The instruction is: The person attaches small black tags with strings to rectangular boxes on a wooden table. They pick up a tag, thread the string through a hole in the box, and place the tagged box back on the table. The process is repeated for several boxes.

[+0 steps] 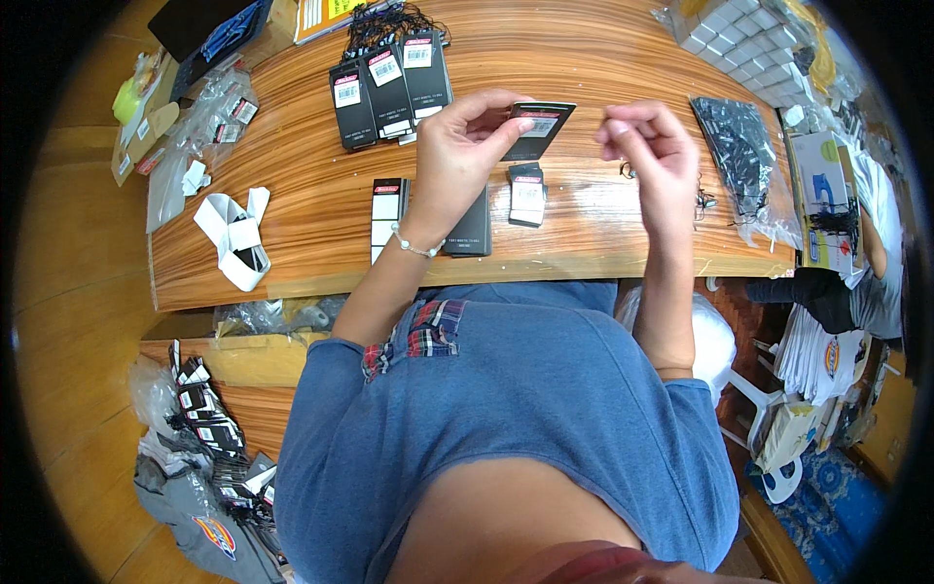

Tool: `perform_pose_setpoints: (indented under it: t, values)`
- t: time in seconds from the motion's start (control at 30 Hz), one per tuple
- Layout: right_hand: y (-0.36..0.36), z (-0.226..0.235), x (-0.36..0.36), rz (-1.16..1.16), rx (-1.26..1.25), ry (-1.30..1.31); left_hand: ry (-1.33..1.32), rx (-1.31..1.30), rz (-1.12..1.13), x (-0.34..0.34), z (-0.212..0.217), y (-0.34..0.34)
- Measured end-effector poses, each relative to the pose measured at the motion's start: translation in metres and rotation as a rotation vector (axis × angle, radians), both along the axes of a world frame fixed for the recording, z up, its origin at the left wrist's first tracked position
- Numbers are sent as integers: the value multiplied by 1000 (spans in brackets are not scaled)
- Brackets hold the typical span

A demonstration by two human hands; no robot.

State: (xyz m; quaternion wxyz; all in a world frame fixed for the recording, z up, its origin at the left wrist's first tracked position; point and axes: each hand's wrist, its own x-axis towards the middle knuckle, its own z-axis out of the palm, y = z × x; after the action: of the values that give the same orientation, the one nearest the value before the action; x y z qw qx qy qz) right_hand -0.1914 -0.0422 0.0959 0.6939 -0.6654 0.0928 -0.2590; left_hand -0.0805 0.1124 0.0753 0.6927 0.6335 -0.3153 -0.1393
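My left hand (465, 141) pinches a black hang tag (537, 134) with a white sticker between thumb and fingers, holding it above the table. To the right of the tag, my right hand (654, 151) is raised with thumb and fingertips pressed together. Whatever is in that pinch, if anything, is too small to make out. Below the held tag lies a small stack of dark tags (526, 198) with a white label on top. A stack of larger black tags (471, 229) sits partly behind my left forearm, with a sheet of white stickers (388, 216) beside it.
Stacks of stickered black tags (389, 83) with black cords lie at the back. A clear bag of black cords (736, 156) and stacked white boxes (744, 44) are at the right. A white label roll (233, 238) lies left. Another person (871, 243) is at the far right.
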Motion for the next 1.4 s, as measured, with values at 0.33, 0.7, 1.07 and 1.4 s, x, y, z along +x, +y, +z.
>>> perform_pose_setpoints:
  t: [0.33,0.7,1.07,1.4]
  values:
    - [29,-15,13,-128,-279,-19,53,-22,20,-5,-3,-4]
    - [33,-14,16,-242,-525,-31,11,6,-40,-13,1,-10]
    - [41,-31,16,-259,-187,-115,26,92,-61,-21,9,-6]
    - [32,-16,8,25,106,-21,-487,165,36,-15,13,1]
